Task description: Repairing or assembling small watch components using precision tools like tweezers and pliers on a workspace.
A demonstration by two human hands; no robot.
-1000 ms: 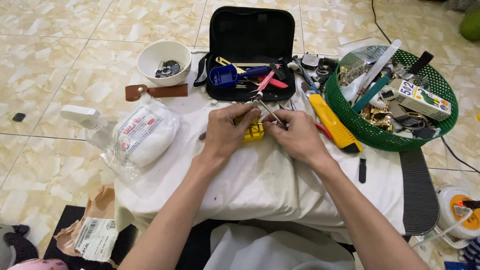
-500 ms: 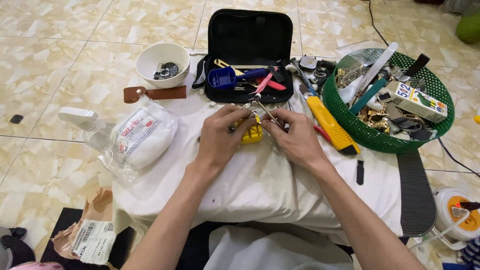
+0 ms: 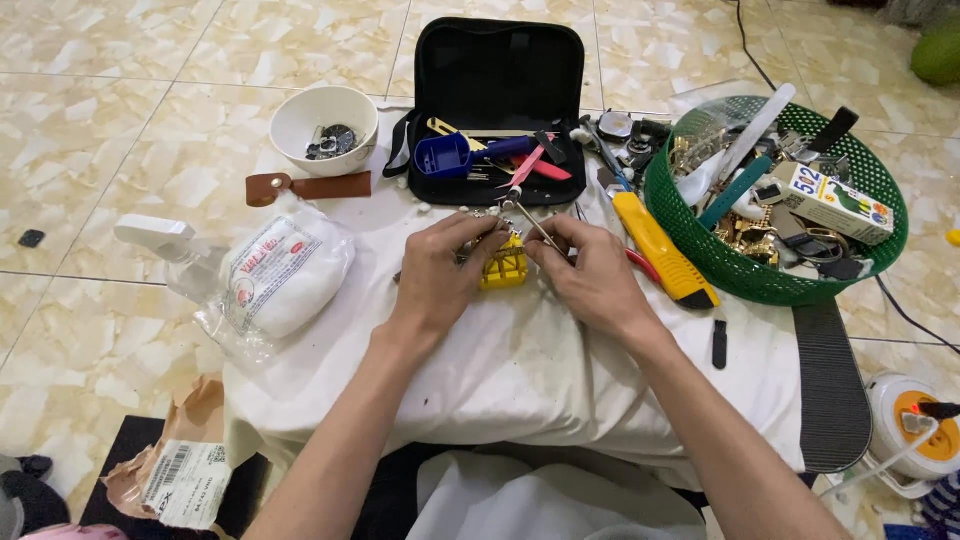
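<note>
A small yellow plastic block tool [image 3: 503,266] sits on the white cloth [image 3: 520,370] between my hands. My left hand [image 3: 445,270] pinches it from the left, fingers curled over a silver metal band that I can barely see. My right hand [image 3: 590,278] grips the right side and holds a thin metal pin tool [image 3: 530,222] that slants up and away from the block. Both hands touch the block and hide most of it.
An open black tool case [image 3: 498,110] lies behind the hands. A white bowl [image 3: 322,122] with small parts stands at back left, a green basket [image 3: 775,200] of tools at right. A yellow utility knife [image 3: 662,250], a bagged white pack [image 3: 280,275] and a brown leather strap [image 3: 308,187] lie nearby.
Both hands stay on the yellow block with only small finger shifts. The view has drifted slightly.
</note>
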